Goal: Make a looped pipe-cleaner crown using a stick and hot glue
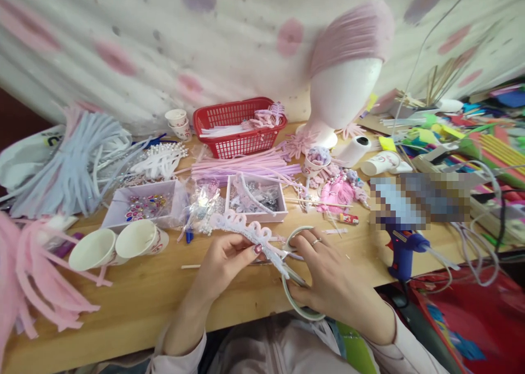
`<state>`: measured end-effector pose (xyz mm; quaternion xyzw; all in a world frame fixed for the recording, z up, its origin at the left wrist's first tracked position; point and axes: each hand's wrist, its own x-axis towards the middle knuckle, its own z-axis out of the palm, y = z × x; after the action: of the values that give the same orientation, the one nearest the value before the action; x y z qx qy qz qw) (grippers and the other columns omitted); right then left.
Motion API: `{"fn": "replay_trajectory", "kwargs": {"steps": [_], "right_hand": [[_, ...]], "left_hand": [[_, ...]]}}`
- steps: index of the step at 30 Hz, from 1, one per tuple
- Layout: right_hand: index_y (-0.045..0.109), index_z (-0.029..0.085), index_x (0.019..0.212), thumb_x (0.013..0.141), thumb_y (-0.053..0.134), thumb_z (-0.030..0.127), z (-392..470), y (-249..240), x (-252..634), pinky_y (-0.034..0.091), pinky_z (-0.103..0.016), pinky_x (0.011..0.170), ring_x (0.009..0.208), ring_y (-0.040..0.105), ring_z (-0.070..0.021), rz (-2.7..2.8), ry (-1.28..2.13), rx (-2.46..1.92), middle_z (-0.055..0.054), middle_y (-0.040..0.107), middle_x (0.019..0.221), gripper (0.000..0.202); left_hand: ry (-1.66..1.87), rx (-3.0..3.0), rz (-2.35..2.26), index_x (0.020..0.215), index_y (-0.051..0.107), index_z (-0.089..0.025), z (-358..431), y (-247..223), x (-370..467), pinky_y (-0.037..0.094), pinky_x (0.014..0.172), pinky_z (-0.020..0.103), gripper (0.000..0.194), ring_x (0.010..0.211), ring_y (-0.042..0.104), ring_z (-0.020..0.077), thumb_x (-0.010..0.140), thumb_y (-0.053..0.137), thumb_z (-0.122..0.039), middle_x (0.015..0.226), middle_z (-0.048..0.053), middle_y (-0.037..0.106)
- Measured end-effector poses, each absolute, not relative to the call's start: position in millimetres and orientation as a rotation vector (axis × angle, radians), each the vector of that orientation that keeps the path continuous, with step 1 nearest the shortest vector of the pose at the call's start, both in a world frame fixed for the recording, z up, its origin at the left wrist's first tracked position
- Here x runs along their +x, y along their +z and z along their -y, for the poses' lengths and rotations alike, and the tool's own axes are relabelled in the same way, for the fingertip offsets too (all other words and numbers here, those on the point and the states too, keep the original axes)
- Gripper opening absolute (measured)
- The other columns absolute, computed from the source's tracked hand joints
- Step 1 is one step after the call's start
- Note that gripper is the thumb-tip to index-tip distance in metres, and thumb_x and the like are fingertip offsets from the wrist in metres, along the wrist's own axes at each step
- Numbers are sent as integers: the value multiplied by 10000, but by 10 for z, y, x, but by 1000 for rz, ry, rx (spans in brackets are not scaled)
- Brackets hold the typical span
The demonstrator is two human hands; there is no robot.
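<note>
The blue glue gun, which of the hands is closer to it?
Right. The right hand, holding scissors, lies just left of the blue glue gun. The left hand, pinching a white looped trim, is farther left.

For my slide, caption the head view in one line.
Left hand and right hand hold a scalloped white pipe-cleaner trim with pale-handled scissors above a cluttered wooden table.

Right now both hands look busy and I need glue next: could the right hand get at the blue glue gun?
Probably yes: the glue gun stands close beside the right hand, nothing between, but scissors occupy it.
</note>
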<state>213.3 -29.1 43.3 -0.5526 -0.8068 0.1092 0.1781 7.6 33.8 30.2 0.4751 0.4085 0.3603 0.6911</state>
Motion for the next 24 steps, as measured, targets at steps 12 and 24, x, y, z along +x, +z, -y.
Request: {"fn": "replay_trajectory", "kwargs": {"steps": [12,24], "right_hand": [[533,203,1049,883,602,300,367,259,3034,494,-422,818,976,629,-291,2145,353,-1937,-100,650,1024,205],[667,212,1036,887,605,301,238,178,3181,496,-452,906,1072,658,-320,2221,162,-1776,-112,715,1135,184]], "left_hand": [[1023,990,-1172,691,805,-196,-266,290,-243,546,832,317,131,781,728,232,712,841,-321,729,53,786],[1100,855,-1215,681,773,-183,-126,385,27,575,638,262,173,681,699,195,713,841,-340,678,39,756]]}}
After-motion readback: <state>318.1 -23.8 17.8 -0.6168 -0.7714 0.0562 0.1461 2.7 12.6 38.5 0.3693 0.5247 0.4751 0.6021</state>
